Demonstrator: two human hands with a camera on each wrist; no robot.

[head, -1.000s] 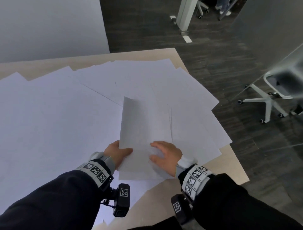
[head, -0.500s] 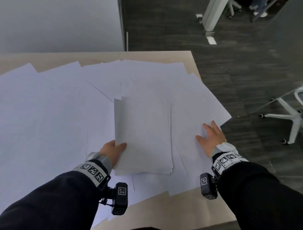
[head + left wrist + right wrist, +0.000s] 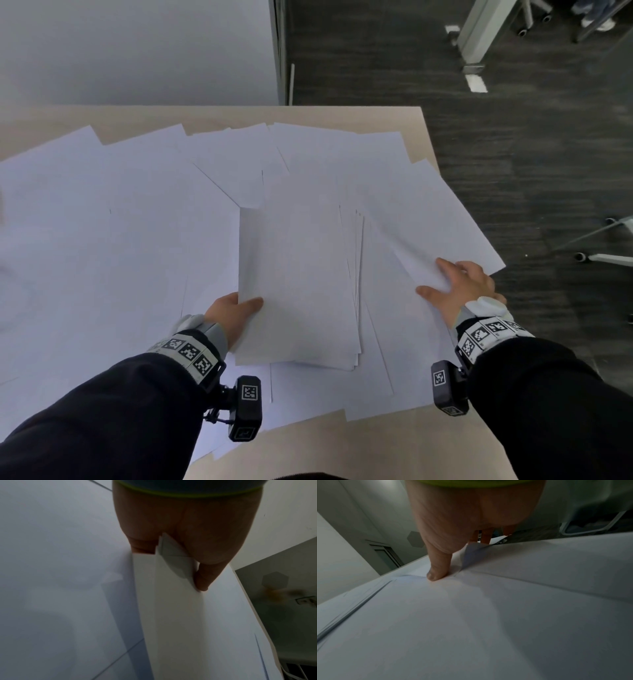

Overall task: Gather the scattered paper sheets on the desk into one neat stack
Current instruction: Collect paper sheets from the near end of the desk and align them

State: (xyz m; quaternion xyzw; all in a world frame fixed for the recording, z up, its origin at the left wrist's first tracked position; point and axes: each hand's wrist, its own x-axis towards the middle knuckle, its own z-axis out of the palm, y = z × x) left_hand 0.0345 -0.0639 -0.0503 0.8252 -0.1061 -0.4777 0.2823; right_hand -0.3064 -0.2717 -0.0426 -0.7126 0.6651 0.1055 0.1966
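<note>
While the left hand (image 3: 233, 313) is pinching the gathered stack (image 3: 298, 284), the right hand (image 3: 459, 287), fingers spread flat, thumb pressing, is best dragging the overhanging sheet (image 3: 428, 219) inward slowly, avoiding creases.

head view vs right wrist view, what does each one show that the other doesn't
Only the head view shows the left hand gripping the gathered stack of white paper sheets, thumb on top, the light wooden desk and the white office chair base on the dark floor.

Only the right wrist view shows, close up, the thumb pressing the paper into creases and a lifted sheet corner beside it.

Both show the right hand on the loose white sheet at the desk's right edge, and the stack's layered edge.
</note>
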